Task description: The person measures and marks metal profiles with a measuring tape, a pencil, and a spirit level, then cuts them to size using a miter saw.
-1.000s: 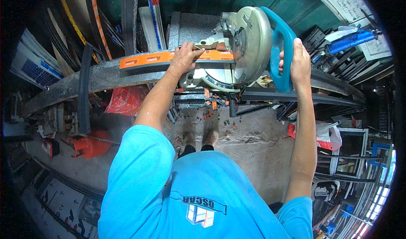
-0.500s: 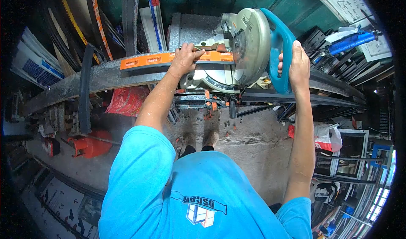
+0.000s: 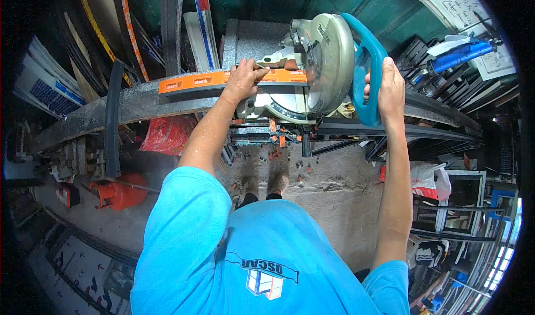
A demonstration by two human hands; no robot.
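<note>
My left hand (image 3: 242, 82) presses a long dark profile (image 3: 195, 81) with orange printed tape along its face, its fingers curled over the far edge. The profile lies across the bed of a mitre saw (image 3: 329, 64), its right end beside the blade guard. A small brown piece (image 3: 284, 64) sits just behind the profile, near my left thumb. My right hand (image 3: 392, 92) is wrapped round the saw's teal loop handle (image 3: 374, 47), at its right side. The guard hides most of the blade.
A long grey bench (image 3: 83, 120) runs left of the saw, with a dark strip (image 3: 112, 120) hanging across it. Profiles (image 3: 173, 25) lean against the back wall. A blue caulking gun (image 3: 462, 56) lies at right. Orange offcuts litter the floor (image 3: 329, 187), near a red container (image 3: 120, 192).
The saw's handle and my right hand have shifted slightly left and toward me. My left hand and the profile have barely moved.
</note>
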